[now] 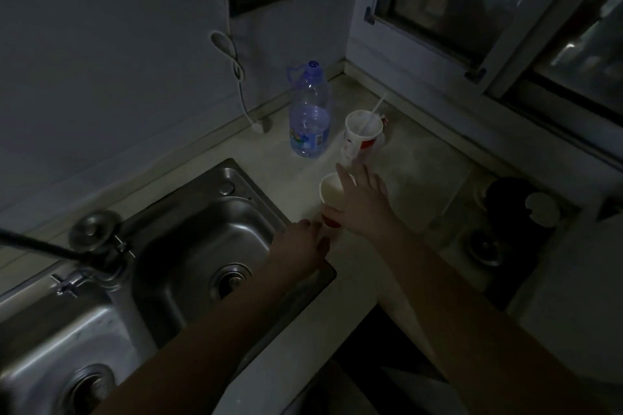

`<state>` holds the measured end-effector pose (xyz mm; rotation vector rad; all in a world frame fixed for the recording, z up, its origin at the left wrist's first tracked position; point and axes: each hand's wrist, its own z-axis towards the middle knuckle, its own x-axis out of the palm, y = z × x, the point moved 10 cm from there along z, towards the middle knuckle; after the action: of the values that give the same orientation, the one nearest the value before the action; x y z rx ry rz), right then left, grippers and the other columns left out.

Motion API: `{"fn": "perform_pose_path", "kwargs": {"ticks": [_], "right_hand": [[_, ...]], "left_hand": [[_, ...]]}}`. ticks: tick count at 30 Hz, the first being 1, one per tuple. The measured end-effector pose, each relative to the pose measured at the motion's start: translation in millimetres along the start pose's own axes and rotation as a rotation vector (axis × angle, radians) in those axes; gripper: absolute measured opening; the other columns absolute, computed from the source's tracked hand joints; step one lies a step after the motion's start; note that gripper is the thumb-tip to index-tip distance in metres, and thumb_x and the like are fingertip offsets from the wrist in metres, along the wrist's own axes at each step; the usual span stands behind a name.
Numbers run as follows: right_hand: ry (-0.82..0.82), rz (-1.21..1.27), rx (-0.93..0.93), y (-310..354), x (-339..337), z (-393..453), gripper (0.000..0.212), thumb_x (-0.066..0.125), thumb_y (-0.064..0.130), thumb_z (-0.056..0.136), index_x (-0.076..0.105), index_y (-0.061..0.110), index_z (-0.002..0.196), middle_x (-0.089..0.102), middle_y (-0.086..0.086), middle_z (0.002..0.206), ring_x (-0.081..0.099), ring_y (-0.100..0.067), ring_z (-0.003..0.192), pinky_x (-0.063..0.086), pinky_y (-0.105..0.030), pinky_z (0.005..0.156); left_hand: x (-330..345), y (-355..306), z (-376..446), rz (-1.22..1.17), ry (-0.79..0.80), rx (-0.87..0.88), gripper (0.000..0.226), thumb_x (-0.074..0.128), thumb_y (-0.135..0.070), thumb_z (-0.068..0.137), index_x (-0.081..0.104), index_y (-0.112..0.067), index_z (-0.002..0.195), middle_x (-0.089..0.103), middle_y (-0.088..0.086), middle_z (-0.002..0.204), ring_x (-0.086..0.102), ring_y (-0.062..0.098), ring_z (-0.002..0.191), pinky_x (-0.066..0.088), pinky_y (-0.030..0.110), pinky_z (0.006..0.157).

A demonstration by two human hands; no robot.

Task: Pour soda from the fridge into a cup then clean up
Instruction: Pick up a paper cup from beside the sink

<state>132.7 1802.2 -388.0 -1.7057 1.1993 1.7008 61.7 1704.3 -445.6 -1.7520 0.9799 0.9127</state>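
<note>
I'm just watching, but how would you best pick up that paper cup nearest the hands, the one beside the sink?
Probably by its side wall, about halfway up. The near paper cup stands upright with its mouth open, so pinching the thin rim could crush it. The right hand already covers its right side and the left hand sits at its base, so wrapping round from the right looks easiest, clear of the straw cup behind.

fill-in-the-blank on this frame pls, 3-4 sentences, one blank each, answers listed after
1. The right hand reaches over the near paper cup with its fingers ____.
2. The far paper cup has a ____ sticking out of it.
3. The clear plastic bottle stands to the ____ of the far paper cup.
4. The left hand rests at the corner of the steel ____, beside the near paper cup.

Missing words: spread; straw; left; sink
</note>
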Motion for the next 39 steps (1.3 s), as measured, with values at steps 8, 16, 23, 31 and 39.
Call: {"fn": "perform_pose_path", "kwargs": {"ticks": [8,16,23,31,39], "right_hand": [[-0.026,0.119,0.041,-13,11,8,0.088,0.060,0.059,0.081,0.023,0.017,0.149,0.031,-0.013,0.149,0.038,-0.035,0.129,0.037,-0.044,0.101],[-0.121,0.252,-0.003,-11,-9,-1,0.088,0.065,0.053,0.080,0.022,0.019,0.149,0.037,-0.014,0.141,0.041,-0.032,0.125,0.044,-0.046,0.097],[-0.185,0.267,-0.095,7,-37,-22,0.089,0.065,0.055,0.079,0.020,0.022,0.149,0.038,-0.009,0.141,0.038,-0.027,0.126,0.042,-0.043,0.099],[-0.200,0.333,-0.126,23,-50,-44,0.089,0.068,0.053,0.078,0.020,0.025,0.148,0.035,-0.005,0.145,0.035,-0.023,0.131,0.042,-0.044,0.101],[-0.271,0.437,-0.167,52,-71,-66,0.095,0.072,0.054,0.074,0.017,0.032,0.148,0.031,0.001,0.146,0.035,-0.015,0.130,0.044,-0.034,0.098]], "left_hand": [[24,20,9,-0.651,0.047,-0.303,0.035,0.037,-0.028,0.103,0.058,-0.008,0.123,0.062,0.013,0.120,0.058,0.026,0.105,0.041,0.027,0.080],[49,36,12,-1.309,0.004,-0.606,0.037,0.039,-0.030,0.102,0.055,-0.006,0.127,0.059,0.010,0.108,0.056,0.020,0.089,0.044,0.030,0.069],[48,31,11,-1.613,-0.006,-0.658,0.047,0.036,-0.042,0.103,0.052,-0.006,0.128,0.060,0.012,0.118,0.058,0.027,0.101,0.045,0.035,0.079],[27,30,0,-1.572,-0.020,-0.525,0.052,0.027,-0.043,0.104,0.063,-0.007,0.116,0.071,0.010,0.106,0.065,0.026,0.101,0.049,0.033,0.082],[4,38,-26,-1.561,-0.063,-0.454,0.049,0.031,-0.043,0.103,0.066,-0.010,0.108,0.071,0.012,0.106,0.065,0.023,0.094,0.049,0.031,0.076]]}}
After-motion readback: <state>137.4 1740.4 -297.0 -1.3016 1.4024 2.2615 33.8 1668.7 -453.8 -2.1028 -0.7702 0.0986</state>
